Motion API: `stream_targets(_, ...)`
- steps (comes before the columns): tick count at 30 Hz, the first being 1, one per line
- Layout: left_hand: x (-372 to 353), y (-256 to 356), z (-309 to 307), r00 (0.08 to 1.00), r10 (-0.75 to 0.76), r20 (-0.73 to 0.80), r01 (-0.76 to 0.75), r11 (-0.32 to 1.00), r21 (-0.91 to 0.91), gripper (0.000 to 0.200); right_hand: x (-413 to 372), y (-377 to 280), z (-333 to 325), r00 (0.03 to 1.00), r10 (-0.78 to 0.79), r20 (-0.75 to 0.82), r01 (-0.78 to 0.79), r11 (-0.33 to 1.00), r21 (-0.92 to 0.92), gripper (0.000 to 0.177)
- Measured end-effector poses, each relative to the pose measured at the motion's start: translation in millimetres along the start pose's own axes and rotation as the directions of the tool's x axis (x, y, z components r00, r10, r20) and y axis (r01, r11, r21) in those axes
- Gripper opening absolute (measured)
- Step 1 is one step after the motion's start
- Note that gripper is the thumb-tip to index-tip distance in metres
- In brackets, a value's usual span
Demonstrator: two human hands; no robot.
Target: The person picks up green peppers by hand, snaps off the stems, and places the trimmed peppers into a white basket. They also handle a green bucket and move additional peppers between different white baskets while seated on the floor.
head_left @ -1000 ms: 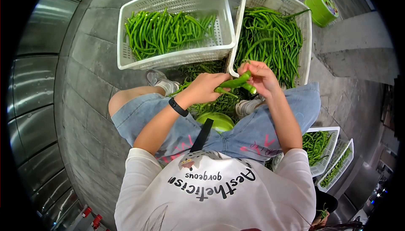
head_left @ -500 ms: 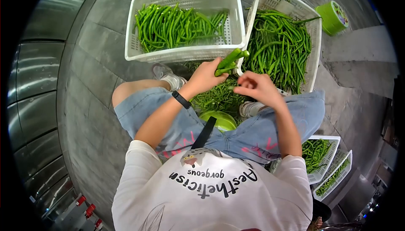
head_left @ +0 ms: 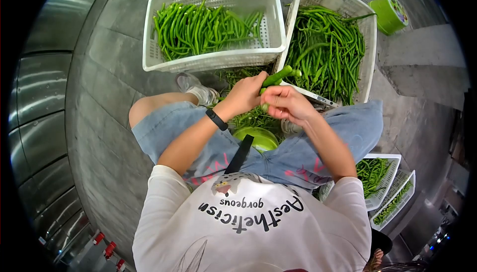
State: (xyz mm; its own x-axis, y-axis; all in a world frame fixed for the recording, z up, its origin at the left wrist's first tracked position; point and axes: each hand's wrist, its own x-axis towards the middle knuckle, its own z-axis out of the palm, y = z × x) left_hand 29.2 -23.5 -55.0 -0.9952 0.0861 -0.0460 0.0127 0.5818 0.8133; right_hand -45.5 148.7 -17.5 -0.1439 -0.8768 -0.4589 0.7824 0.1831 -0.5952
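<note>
My left hand [head_left: 245, 94], with a black band at the wrist, is closed around a few long green chili peppers [head_left: 279, 76]. Their tips point up and to the right, past the fist. Against it, my right hand [head_left: 289, 104] is closed in a pinch at the lower end of the peppers, where a pale green stem end [head_left: 265, 107] shows by the fingertips. Beyond my hands stand two white plastic crates: the left crate [head_left: 213, 62] holds neatly laid peppers [head_left: 194, 28], the right crate [head_left: 366, 66] a fuller, tangled heap of peppers [head_left: 330, 56].
Between my feet, green scraps [head_left: 253, 118] cover the floor. A green round plastic object [head_left: 261, 139] sits between my thighs. At the right are a green bucket [head_left: 389, 14] and two white baskets [head_left: 392, 185] of green produce. Metal panels [head_left: 42, 93] line the left.
My right hand has moved left and down to meet the left hand and closed on the peppers' end. The peppers in my left hand have tilted further to the right.
</note>
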Motion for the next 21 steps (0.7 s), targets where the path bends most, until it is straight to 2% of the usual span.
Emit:
stream_targets(1, 1.9, -0.1, -2.6, 1.0, 0.014, 0.01, -0.014, 1.0, -0.02, 0.038, -3.3, -4.7, 7.9, 0.997, 0.039, 0.068, -0.037, 0.999, -0.031, 0.016)
stream_targets(2, 5.1, -0.8, -4.5, 0.997, -0.07, -0.013, 0.069, 0.993, -0.097, 0.039, -6.7, -8.7, 4.8, 0.986, 0.059, 0.155, -0.047, 0.996, -0.078, 0.012)
stream_targets(3, 10.1, 1.4, -7.5, 0.982, -0.017, -0.188, -0.008, 0.991, -0.134, 0.039, -8.8, -11.5, 1.6, 0.985, 0.056, 0.166, -0.014, 0.971, -0.24, 0.011)
stream_targets(4, 10.7, 1.9, -15.7, 0.969, -0.19, -0.161, 0.121, 0.925, -0.359, 0.035, -10.6, -13.7, -1.7, 0.983, 0.052, 0.179, 0.023, 0.919, -0.394, 0.01)
stream_targets(5, 10.8, 2.5, -26.2, 0.933, -0.347, -0.097, 0.237, 0.794, -0.559, 0.031, -12.2, -15.8, -6.2, 0.98, 0.048, 0.192, 0.064, 0.842, -0.536, 0.009)
stream_targets(6, 14.3, -4.8, -36.5, 0.921, -0.374, -0.113, 0.199, 0.698, -0.687, 0.027, -11.8, -13.8, -16.0, 0.982, 0.115, 0.15, 0.006, 0.775, -0.632, 0.016)
stream_targets(7, 15.0, -0.7, -50.2, 0.924, -0.349, -0.156, 0.072, 0.561, -0.825, 0.022, -12.0, -10.9, -20.2, 0.982, 0.053, 0.181, 0.097, 0.682, -0.725, 0.016)
stream_targets(9, 14.7, -3.3, -70.7, 0.863, -0.467, -0.19, 0.014, 0.399, -0.917, 0.018, -12.7, -5.5, -22.7, 0.963, -0.058, 0.264, 0.262, 0.445, -0.857, 0.019)
stream_targets(10, 14.1, -10.6, -75.5, 0.837, -0.506, -0.207, -0.037, 0.325, -0.945, 0.015, -11.8, -4.4, -19.2, 0.982, -0.027, 0.186, 0.184, 0.332, -0.925, 0.028)
stream_targets(13, 12.5, -23.5, -82.3, 0.808, -0.561, -0.182, -0.154, 0.098, -0.983, 0.012, -2.9, 12.4, -20.8, 0.925, -0.322, 0.202, 0.241, 0.084, -0.967, 0.034)
stream_targets(14, 12.0, -25.1, -82.6, 0.805, -0.572, -0.155, -0.174, 0.021, -0.984, 0.013, -1.2, 13.8, -22.6, 0.896, -0.38, 0.228, 0.276, 0.075, -0.958, 0.034)
stream_targets(16, 10.9, -30.5, -82.3, 0.825, -0.556, -0.102, -0.189, -0.102, -0.977, 0.015, -0.9, 2.3, -9.7, 0.924, -0.368, 0.099, 0.238, 0.355, -0.904, 0.03)
stream_targets(17, 11.0, -33.4, -78.4, 0.795, -0.597, -0.109, -0.208, -0.099, -0.973, 0.015, 0.1, -0.7, -4.7, 0.937, -0.348, 0.038, 0.214, 0.485, -0.848, 0.027)
stream_targets(18, 11.9, -34.4, -74.5, 0.762, -0.637, -0.116, -0.226, -0.094, -0.969, 0.014, 4.4, 3.6, -3.1, 0.903, -0.429, 0.024, 0.262, 0.507, -0.821, 0.02)
stream_targets(19, 12.8, -35.4, -71.4, 0.728, -0.675, -0.124, -0.245, -0.087, -0.966, 0.014, 5.4, 5.3, -1.5, 0.865, -0.502, -0.013, 0.264, 0.477, -0.838, 0.021)
stream_targets(21, 11.4, -35.0, -64.9, 0.659, -0.721, -0.214, -0.258, 0.05, -0.965, 0.014, 4.6, 7.2, 6.7, 0.767, -0.637, -0.077, 0.258, 0.416, -0.872, 0.023)
